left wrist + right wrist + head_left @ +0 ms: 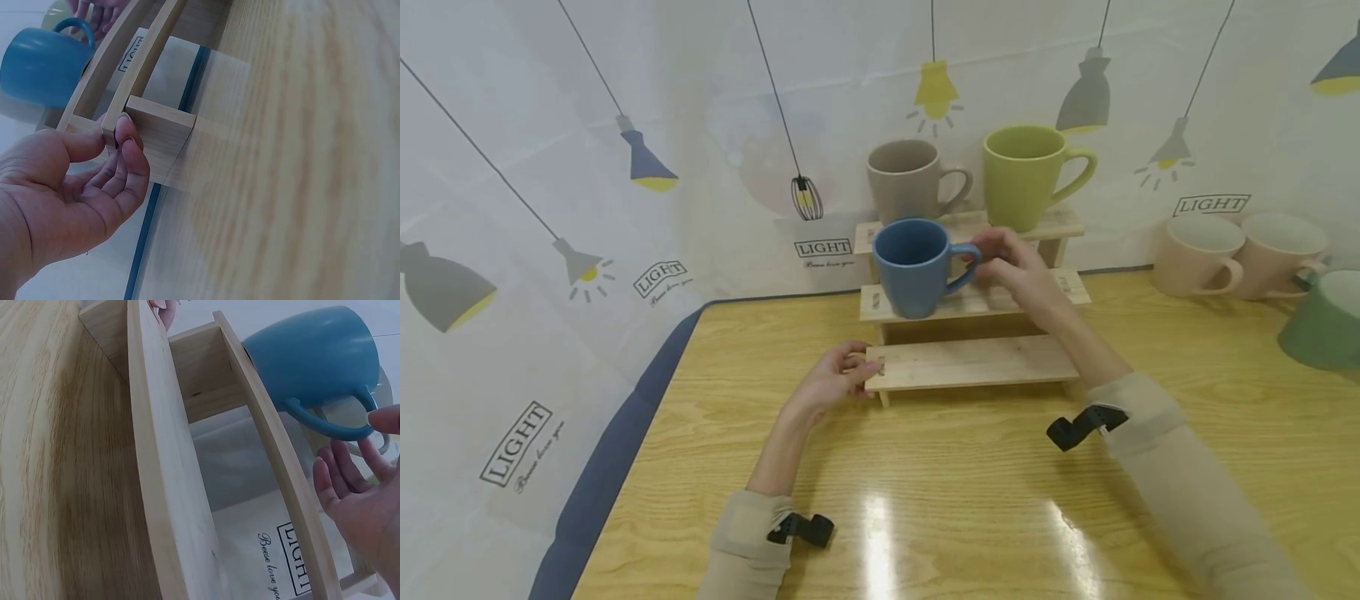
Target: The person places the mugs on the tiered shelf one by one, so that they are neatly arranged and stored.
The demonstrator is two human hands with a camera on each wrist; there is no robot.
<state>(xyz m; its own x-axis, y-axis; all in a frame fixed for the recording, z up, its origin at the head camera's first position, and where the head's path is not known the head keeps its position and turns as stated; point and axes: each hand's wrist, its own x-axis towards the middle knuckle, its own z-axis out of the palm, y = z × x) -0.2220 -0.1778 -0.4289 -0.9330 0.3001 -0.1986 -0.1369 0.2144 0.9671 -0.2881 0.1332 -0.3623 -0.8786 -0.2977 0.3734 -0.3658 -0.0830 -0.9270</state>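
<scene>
A blue mug (912, 271) stands upright at the left end of the middle step of a wooden three-step rack (970, 362). My right hand (1018, 271) pinches its handle (325, 425) between thumb and fingers, from the right side. Down at the left end of the lowest step, my left hand (837, 379) grips the board's edge, thumb on one face and fingers curled under, as the left wrist view shows. On the top step, a grey-brown mug (904, 179) stands behind the blue one, with a yellow-green mug (1024, 175) to its right.
Two pale pink mugs (1197, 254) and a green mug (1326, 321) stand on the wooden table (955, 500) at the far right. A white cloth (700, 200) printed with lamps hangs behind the rack and along the left side.
</scene>
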